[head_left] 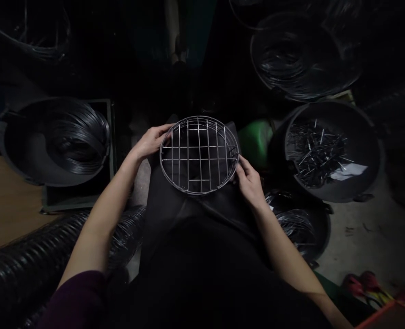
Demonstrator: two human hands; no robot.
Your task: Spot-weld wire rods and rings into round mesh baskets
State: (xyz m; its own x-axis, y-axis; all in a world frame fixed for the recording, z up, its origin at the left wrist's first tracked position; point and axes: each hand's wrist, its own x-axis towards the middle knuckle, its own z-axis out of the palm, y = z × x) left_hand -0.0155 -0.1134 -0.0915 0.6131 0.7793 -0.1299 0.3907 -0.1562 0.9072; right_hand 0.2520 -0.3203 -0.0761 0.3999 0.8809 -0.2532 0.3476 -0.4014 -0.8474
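Observation:
A round wire rack with a grid of metal rods and a raised rim is held above my lap, between my two hands. My left hand grips its upper left rim, the fingertips passing behind the wire. On the lower right rim, my right hand has thumb and fingers closed on the edge. Dark cloth over my legs lies beneath the rack.
At left, a black tub holds coiled wire, above a stack of wire rings. On the right, one tub contains short metal pieces, with wire in the tubs around it. Red-handled tools lie lower right.

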